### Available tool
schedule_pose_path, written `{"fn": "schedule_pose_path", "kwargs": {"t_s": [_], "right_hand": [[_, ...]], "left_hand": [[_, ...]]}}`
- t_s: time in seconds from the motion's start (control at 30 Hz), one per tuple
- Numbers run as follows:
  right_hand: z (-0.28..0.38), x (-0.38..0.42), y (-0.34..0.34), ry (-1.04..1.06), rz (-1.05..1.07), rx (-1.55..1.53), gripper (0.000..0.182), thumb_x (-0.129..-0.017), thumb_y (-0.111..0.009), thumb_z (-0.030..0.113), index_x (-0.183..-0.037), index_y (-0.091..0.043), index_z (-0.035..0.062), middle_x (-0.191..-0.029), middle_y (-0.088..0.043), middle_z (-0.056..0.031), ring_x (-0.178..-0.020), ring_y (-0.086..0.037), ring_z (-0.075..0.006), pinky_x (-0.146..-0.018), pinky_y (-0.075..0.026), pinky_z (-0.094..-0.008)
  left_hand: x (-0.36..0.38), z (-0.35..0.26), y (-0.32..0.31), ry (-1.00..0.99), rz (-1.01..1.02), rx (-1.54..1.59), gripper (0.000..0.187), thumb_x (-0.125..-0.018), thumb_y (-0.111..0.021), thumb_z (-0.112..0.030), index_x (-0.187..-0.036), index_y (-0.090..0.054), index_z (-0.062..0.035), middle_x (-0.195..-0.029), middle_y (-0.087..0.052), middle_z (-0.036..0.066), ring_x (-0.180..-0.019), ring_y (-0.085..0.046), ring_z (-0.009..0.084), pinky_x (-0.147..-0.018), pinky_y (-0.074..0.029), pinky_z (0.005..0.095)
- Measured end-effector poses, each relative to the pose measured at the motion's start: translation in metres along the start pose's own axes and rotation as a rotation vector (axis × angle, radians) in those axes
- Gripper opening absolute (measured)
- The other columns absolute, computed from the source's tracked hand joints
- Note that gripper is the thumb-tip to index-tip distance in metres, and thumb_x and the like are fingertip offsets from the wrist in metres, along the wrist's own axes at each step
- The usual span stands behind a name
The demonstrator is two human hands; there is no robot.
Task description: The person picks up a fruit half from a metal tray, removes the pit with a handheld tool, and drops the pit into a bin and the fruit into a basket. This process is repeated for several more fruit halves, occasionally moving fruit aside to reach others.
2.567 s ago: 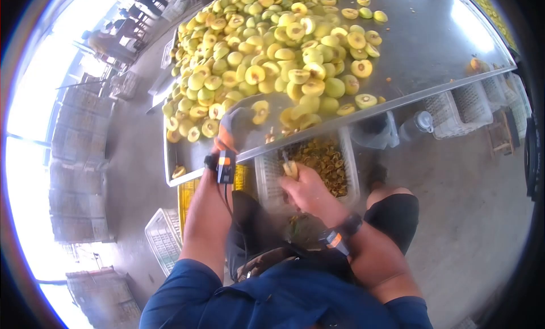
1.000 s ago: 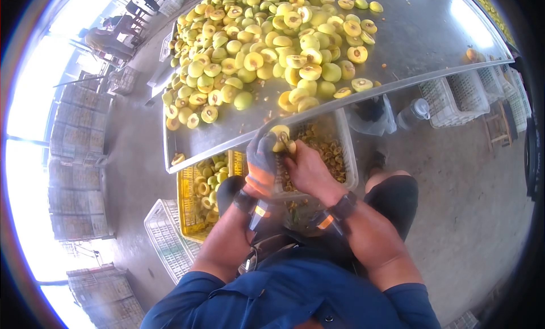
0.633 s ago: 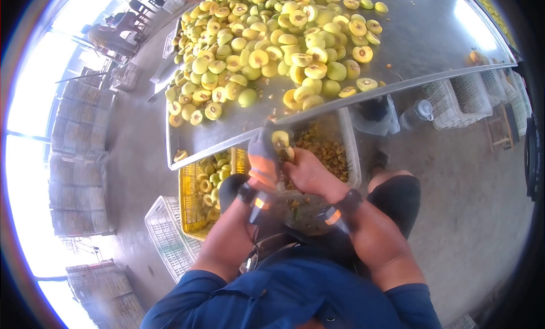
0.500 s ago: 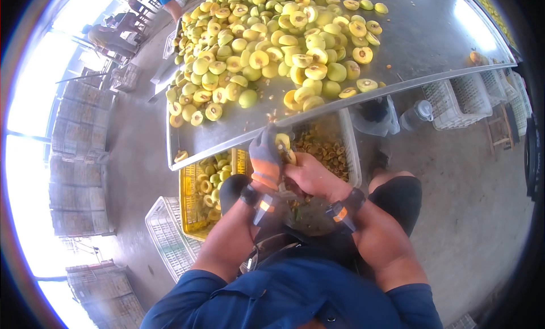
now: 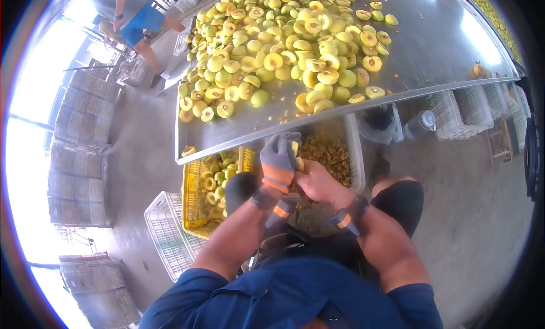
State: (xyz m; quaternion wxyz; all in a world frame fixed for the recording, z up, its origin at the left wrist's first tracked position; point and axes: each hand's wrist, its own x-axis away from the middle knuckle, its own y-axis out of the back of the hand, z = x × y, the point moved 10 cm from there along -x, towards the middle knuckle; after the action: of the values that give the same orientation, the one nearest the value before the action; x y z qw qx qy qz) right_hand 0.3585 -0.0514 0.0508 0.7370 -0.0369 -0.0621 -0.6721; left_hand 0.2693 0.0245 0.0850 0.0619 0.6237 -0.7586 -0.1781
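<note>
Head view: at the frame's centre, the gloved left hand [image 5: 277, 161] curls its fingers around a piece of yellow fruit [image 5: 295, 148], while the bare right hand [image 5: 319, 183] grips a pale handle [image 5: 300, 165] in its fingers, just beside it, over a white crate [image 5: 357, 153] of scraps [image 5: 330, 160]. Halved fruits [image 5: 269, 59] heap on the counter [image 5: 420, 59] above; a yellow crate [image 5: 191, 207] stands lower left.

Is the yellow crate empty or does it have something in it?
Not empty: the yellow crate holds fruit, green and yellow pieces visible inside.
</note>
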Motion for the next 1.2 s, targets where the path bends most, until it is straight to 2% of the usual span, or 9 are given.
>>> {"fn": "schedule_pose_path", "kwargs": {"t_s": [0.1, 0.27, 0.3, 0.47, 0.57, 0.63, 0.8, 0.97, 1.2], "right_hand": [[0.017, -0.001, -0.001, 0.286, -0.042, 0.069, 0.025, -0.098, -0.056, 0.016, -0.108, -0.066, -0.0040, -0.087, -0.070, -0.0234, -0.083, -0.068, -0.0383, -0.076, -0.052, -0.0460], [-0.006, 0.012, -0.011, -0.225, 0.097, -0.324, 0.019, -0.102, -0.056, 0.019, -0.099, -0.066, 0.0035, -0.069, -0.061, -0.0038, -0.053, -0.057, -0.0137, -0.050, -0.042, -0.0321], [0.000, 0.011, -0.011, -0.190, 0.097, -0.316, 0.018, -0.103, -0.056, 0.020, -0.097, -0.065, 0.0055, -0.067, -0.058, 0.0007, -0.050, -0.053, -0.0079, -0.046, -0.038, -0.0282], [0.007, 0.023, -0.017, -0.402, 0.126, -0.597, 0.014, -0.101, -0.056, 0.016, -0.089, -0.057, 0.0071, -0.066, -0.051, 0.0019, -0.048, -0.048, -0.0103, -0.044, -0.035, -0.0285], [0.006, 0.019, -0.014, -0.329, 0.082, -0.506, 0.012, -0.099, -0.059, 0.014, -0.090, -0.056, 0.0065, -0.066, -0.049, 0.0017, -0.048, -0.047, -0.0106, -0.043, -0.036, -0.0295], [0.010, 0.017, -0.010, -0.292, 0.068, -0.441, 0.012, -0.098, -0.059, 0.014, -0.090, -0.056, 0.0061, -0.066, -0.049, 0.0015, -0.048, -0.048, -0.0109, -0.043, -0.037, -0.0299], [0.026, 0.018, -0.009, -0.174, 0.041, -0.236, 0.012, -0.098, -0.060, 0.015, -0.091, -0.058, 0.0056, -0.068, -0.052, 0.0002, -0.048, -0.049, -0.0119, -0.044, -0.040, -0.0301], [0.000, 0.029, -0.033, -0.427, 0.178, -0.669, 0.013, -0.102, -0.058, 0.017, -0.093, -0.054, 0.0084, -0.069, -0.049, 0.0010, -0.049, -0.047, -0.0113, -0.044, -0.039, -0.0320], [0.002, 0.044, -0.050, -0.573, 0.251, -0.734, 0.019, -0.106, -0.056, 0.019, -0.090, -0.050, 0.0109, -0.068, -0.046, 0.0023, -0.048, -0.044, -0.0113, -0.045, -0.038, -0.0321]], "left_hand": [[-0.001, 0.007, 0.000, 0.067, -0.012, 0.156, 0.026, -0.099, -0.055, -0.004, -0.118, -0.072, 0.0033, -0.100, -0.074, 0.016, -0.087, -0.068, 0.0266, -0.080, -0.054, 0.0337], [0.005, -0.026, 0.004, -0.216, 0.019, -0.158, 0.020, -0.102, -0.059, -0.010, -0.110, -0.073, 0.0007, -0.096, -0.073, 0.016, -0.086, -0.067, 0.0242, -0.081, -0.054, 0.0363], [0.003, -0.013, 0.006, 0.077, 0.017, 0.030, 0.020, -0.103, -0.061, -0.012, -0.112, -0.072, 0.0014, -0.099, -0.074, 0.016, -0.088, -0.067, 0.0236, -0.083, -0.054, 0.0359], [0.001, -0.015, -0.006, 0.070, 0.126, 0.279, 0.023, -0.106, -0.057, -0.009, -0.123, -0.067, 0.0023, -0.105, -0.072, 0.012, -0.098, -0.064, 0.0167, -0.090, -0.052, 0.0311], [0.003, -0.032, 0.002, -0.348, 0.068, 0.066, 0.026, -0.105, -0.059, -0.009, -0.127, -0.065, 0.0029, -0.112, -0.072, 0.015, -0.102, -0.066, 0.0209, -0.094, -0.053, 0.0336], [-0.005, 0.002, -0.008, -0.047, 0.164, 0.242, 0.030, -0.100, -0.060, -0.005, -0.130, -0.065, 0.0018, -0.122, -0.070, 0.019, -0.107, -0.068, 0.0315, -0.098, -0.054, 0.0372], [-0.003, 0.000, -0.009, -0.144, 0.214, 0.328, 0.026, -0.104, -0.060, -0.011, -0.124, -0.069, 0.0021, -0.118, -0.073, 0.015, -0.106, -0.069, 0.0208, -0.097, -0.055, 0.0364], [-0.002, 0.002, -0.018, 0.067, 0.398, 0.429, 0.032, -0.108, -0.053, -0.023, -0.112, -0.076, 0.0000, -0.118, -0.074, 0.012, -0.098, -0.069, 0.0205, -0.089, -0.054, 0.0348], [-0.005, -0.020, -0.009, -0.380, 0.445, 0.011, 0.030, -0.100, -0.067, -0.024, -0.119, -0.072, -0.0004, -0.112, -0.075, 0.011, -0.099, -0.070, 0.0196, -0.095, -0.055, 0.0333]]}}
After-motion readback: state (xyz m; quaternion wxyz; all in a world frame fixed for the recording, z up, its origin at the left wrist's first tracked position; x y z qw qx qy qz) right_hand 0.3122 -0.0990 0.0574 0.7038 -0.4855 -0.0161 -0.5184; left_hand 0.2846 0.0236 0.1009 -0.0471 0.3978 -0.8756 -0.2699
